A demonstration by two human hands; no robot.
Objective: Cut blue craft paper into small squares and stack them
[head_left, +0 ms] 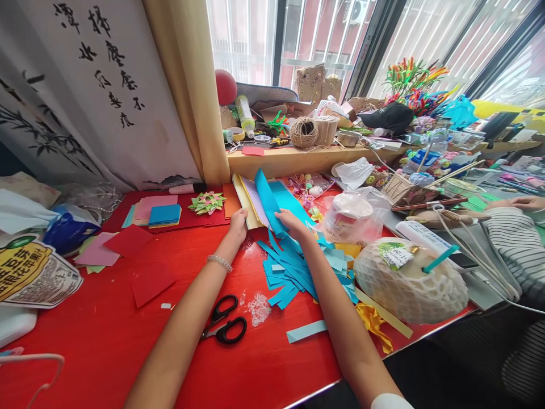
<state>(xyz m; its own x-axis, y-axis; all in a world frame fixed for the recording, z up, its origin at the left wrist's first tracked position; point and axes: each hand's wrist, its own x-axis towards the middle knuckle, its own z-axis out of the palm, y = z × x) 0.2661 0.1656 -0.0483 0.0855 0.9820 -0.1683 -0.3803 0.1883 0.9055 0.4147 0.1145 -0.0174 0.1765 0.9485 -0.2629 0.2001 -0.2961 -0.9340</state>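
Toward the back of the red table, my left hand point(238, 224) is closed on the near left edge of a stack of coloured paper point(248, 199) with cream, yellow and lilac sheets. My right hand point(293, 223) pinches a curled blue paper sheet point(264, 196) at the stack's right side. More blue paper point(289, 197) lies behind that hand. Under my right wrist spreads a pile of cut blue paper strips point(287, 270). Black-handled scissors point(227, 324) lie by my left forearm, their blades partly hidden. A pale blue strip point(306, 330) lies near the front edge.
A netted coconut point(409, 281) with a straw stands right, beside a plastic-wrapped roll point(351, 213). Left lie red paper squares point(151, 281), blue squares point(164, 215) and a folded paper wreath point(206, 203). Twine point(304, 132) sits on the crowded sill. Another person's striped sleeve point(511, 238) shows right.
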